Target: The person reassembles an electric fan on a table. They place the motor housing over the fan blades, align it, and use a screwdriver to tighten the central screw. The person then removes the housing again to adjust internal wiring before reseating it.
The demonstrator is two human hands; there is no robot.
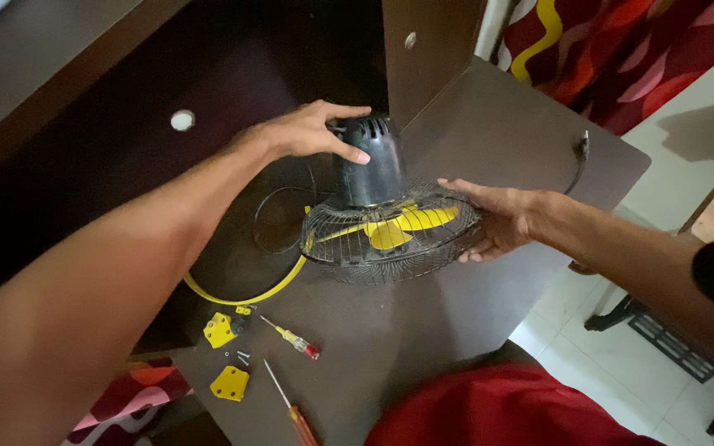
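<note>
A small fan lies face down on a dark brown table [489, 132]. Its black wire cage [390, 244] encloses yellow blades [411, 225], and its black motor housing [373, 161] points up. My left hand [311, 130] grips the top of the motor housing. Against the cage's right rim rests my right hand [497, 219], fingers curled on the wire. A yellow rim band [245, 296] hangs loose from the cage to the left, and a black cord [278, 215] loops beside it.
Near the table's front edge lie two yellow plastic pieces [223, 330], a few small screws [243, 357] and two screwdrivers [292, 339]. A dark cabinet [208, 74] stands behind. Patterned red cloth [621, 49] and a tiled floor [679, 165] are at right.
</note>
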